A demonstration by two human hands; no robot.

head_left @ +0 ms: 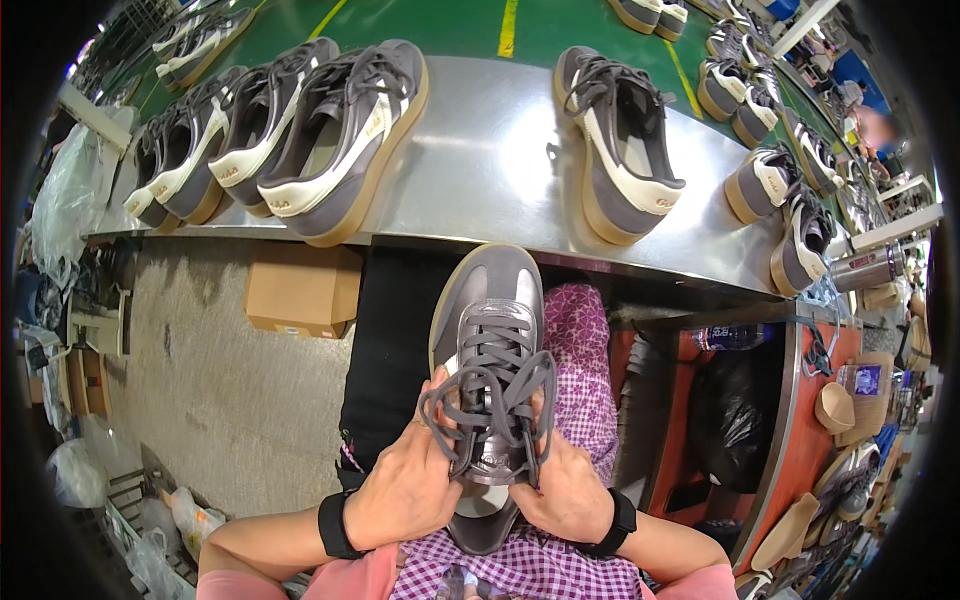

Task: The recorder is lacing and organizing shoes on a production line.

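Note:
Over my lap I hold a grey sneaker [500, 280] with a gum sole, its toe pointing away from me toward the metal bench. Its grey laces [492, 385] are tied in a loose bow over the tongue. My left hand [412, 480] grips the shoe's left side near the collar, the thumb and fingers partly behind the laces. On the other side my right hand [568, 485] grips the collar below the lace loops. The sole beneath my fingers is hidden. Both wrists wear black bands.
Several matching sneakers [345, 140] stand on the left of the steel bench [480, 150], and a single sneaker [625, 150] stands right of centre. Beyond runs a green conveyor belt [455, 25]. A cardboard box [303, 288] sits under the bench; a red-sided cabinet [790, 420] stands at my right.

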